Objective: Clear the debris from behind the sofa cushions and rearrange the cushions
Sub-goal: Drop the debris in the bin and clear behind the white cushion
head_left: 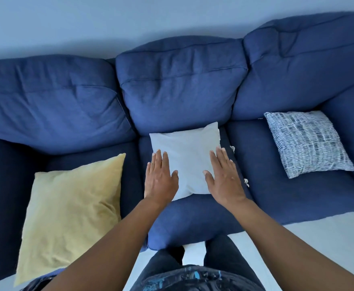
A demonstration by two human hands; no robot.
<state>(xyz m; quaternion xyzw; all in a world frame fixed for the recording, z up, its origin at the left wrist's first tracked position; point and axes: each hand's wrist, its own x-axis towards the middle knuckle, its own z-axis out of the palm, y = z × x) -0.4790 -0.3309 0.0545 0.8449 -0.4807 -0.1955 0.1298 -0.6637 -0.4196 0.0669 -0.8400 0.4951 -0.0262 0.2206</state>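
We are standing in front of a big blue sofa (297,198), looking down at it. It has three seats, and three fat back cushions stand along the wall: the left back cushion (50,101), the middle back cushion (180,85) and the right back cushion (306,66). They look puffed up and set in a neat row, so we think the cleaning behind them is mostly done. We see no crumbs or trash on the seats. We cannot see behind the cushions.

There are three small pillows, one on each seat. The yellow pillow (71,217) is the biggest and lies flat on the left seat. The striped pillow (308,143) lies on the right seat, a bit turned. The white pillow (184,160) is on the middle seat, with its top edge touching the middle back cushion.

We have two hands on the white pillow. Our left hand (160,179) lies flat on its left side and our right hand (224,177) lies flat on its right side. The grip of both hands is open, with fingers straight and close together, not clamped on anything. We think we press like this to pat the pillow smooth and push it straight into the middle.

There are also little white tassels (246,182) peeking out just beside our right hand.
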